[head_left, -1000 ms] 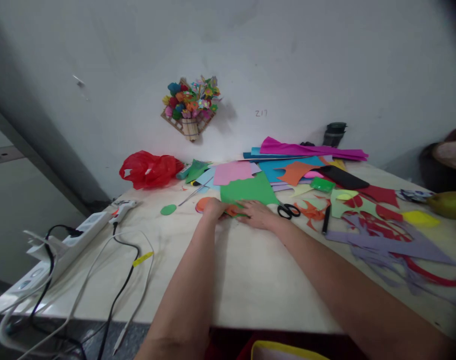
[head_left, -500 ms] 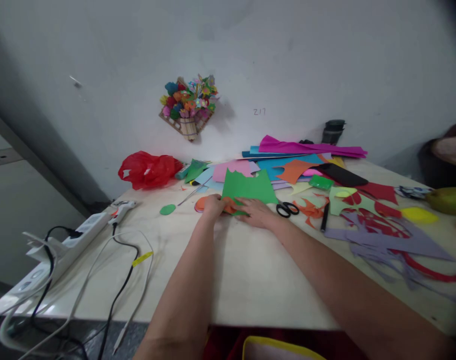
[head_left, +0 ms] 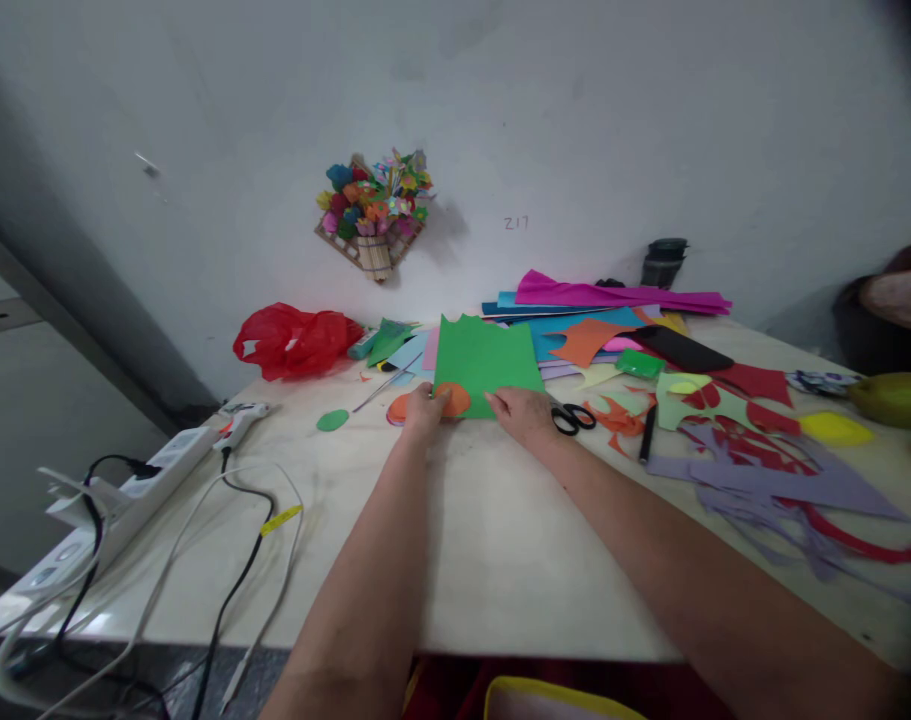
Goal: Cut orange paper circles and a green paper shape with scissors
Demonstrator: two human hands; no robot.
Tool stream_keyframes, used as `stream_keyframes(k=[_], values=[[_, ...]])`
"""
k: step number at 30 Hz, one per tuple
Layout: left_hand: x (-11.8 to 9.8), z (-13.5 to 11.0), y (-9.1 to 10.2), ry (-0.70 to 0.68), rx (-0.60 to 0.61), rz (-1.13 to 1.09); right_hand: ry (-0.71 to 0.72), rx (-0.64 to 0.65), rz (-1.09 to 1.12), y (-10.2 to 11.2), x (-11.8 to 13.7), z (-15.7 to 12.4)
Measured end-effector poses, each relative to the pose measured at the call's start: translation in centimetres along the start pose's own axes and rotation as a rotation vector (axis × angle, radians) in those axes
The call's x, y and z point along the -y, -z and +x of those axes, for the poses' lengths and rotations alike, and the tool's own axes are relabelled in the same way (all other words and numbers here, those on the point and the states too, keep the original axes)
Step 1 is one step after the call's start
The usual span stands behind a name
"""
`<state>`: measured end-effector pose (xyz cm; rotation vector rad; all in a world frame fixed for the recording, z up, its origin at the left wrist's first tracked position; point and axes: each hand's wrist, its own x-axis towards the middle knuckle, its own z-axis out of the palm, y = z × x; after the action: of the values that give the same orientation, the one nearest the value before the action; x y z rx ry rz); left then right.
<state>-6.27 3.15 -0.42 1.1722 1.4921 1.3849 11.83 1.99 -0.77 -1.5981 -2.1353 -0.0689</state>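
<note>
A green craft sheet (head_left: 489, 355) with a jagged top edge lies in front of me. My left hand (head_left: 425, 410) pinches its lower left corner, and the thumb presses on an orange rounded cutout (head_left: 455, 400) that rests over the green. My right hand (head_left: 526, 412) is closed on the sheet's lower right edge, fingers curled. Just left of my left hand, another orange cutout (head_left: 397, 408) lies on a pinkish one. A green oval cutout (head_left: 333, 420) sits farther left. Black-handled scissors (head_left: 573, 418) lie right beside my right hand.
Scraps of purple and red sheet (head_left: 770, 470), a black pen (head_left: 648, 435) and a phone (head_left: 684, 348) are on the right. A red plastic bag (head_left: 297, 340) stands at the back left. A power strip (head_left: 125, 500) with cables runs along the left edge.
The green sheet has slid toward me and shows more fully. My right hand has gone from spread flat to curled at the sheet's edge, slightly to the right. The orange cutout is more exposed.
</note>
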Motion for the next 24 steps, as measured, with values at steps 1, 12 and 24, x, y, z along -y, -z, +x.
stream_keyframes(k=[1,12,24], values=[[0.2,0.1,-0.1,0.011,0.008,-0.079,-0.043,0.032,-0.025,0.4,0.2,-0.1],[0.3,0.2,-0.3,0.054,-0.007,-0.368,-0.142,0.071,0.131,1.2,1.4,-0.3],[-1.1,-1.0,-1.9,0.135,0.005,-0.529,-0.667,0.281,1.437,1.7,3.4,0.0]])
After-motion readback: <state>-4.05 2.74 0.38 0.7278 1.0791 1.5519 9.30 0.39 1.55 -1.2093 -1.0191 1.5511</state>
